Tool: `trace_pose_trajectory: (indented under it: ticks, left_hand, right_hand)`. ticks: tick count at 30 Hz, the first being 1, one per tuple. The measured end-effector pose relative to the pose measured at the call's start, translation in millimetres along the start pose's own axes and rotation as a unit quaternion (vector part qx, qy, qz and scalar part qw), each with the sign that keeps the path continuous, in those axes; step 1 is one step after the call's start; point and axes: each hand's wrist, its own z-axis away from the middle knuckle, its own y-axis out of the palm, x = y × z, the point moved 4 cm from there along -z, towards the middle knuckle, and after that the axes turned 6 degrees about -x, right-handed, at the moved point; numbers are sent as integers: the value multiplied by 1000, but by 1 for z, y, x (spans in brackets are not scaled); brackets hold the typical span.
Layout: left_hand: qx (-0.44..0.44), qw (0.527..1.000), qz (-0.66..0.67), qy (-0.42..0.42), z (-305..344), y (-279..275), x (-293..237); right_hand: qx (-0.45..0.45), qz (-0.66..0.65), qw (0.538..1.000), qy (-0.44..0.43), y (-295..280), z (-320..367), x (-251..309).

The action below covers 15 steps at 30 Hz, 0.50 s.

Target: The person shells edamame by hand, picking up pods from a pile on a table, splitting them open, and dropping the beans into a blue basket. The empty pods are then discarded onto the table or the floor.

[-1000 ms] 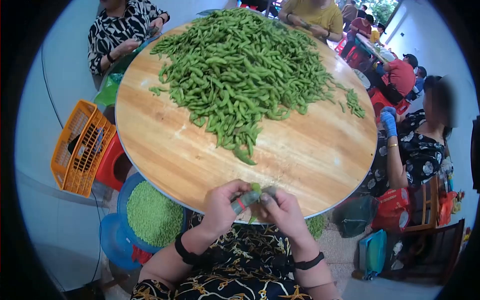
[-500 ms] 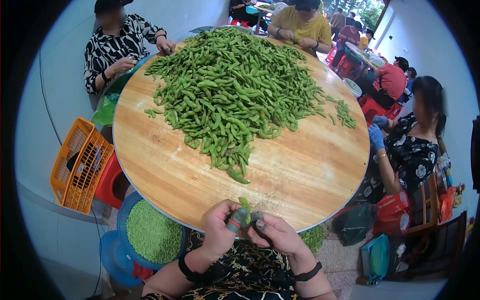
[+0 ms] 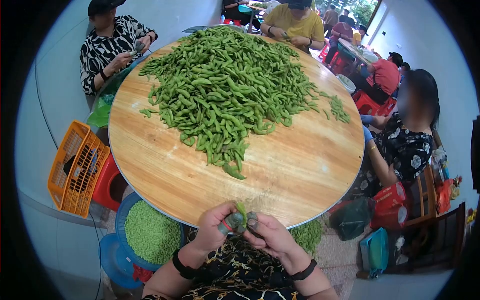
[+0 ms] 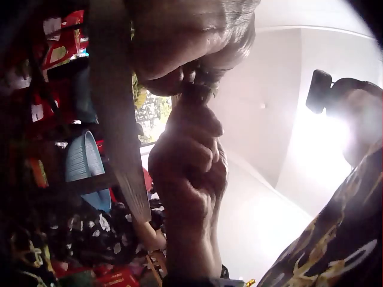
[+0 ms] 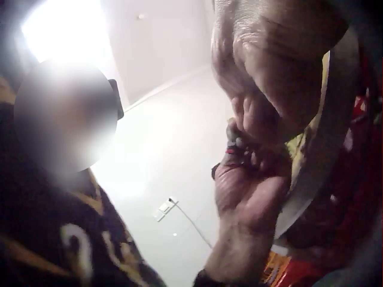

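Close to my body, over the table's near edge, both hands meet at a green edamame pod [image 3: 241, 208]. My left hand [image 3: 212, 227] grips it, its tip poking up beside the thumb, which wears a grey-green cover with a red band. My right hand [image 3: 274, 234] has its fingers curled and its dark-covered thumb pressed against the pod's lower part, which the fingers hide. Both wrist views show the left hand [image 4: 197, 36] and right hand [image 5: 269, 78] fingertip to fingertip. Beyond them a large heap of edamame pods [image 3: 225, 90] covers the far half of the round wooden table [image 3: 295, 175].
Below the left table edge stands a blue basin of shelled beans [image 3: 150, 230], near an orange crate [image 3: 75, 167] and a red stool [image 3: 107, 185]. More green pieces [image 3: 307, 235] lie under the right edge. People sit left, right and across the table.
The head view has tilted up and shifted. The right hand has closed in on the left around the pod, which stood out more half a second ago. The person at left has brought both hands together.
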Motion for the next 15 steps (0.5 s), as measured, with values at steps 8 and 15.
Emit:
trace_pose_trajectory:
  ticks: [8,15]
  left_hand:
    - [-121,965,-217,80,6,3,-9]
    - [-141,977,-155,37,8,13,-25]
  right_hand:
    - [-33,-68,996,43,12,-3,-12]
    - [-54,250,959,-121,16,-2,1]
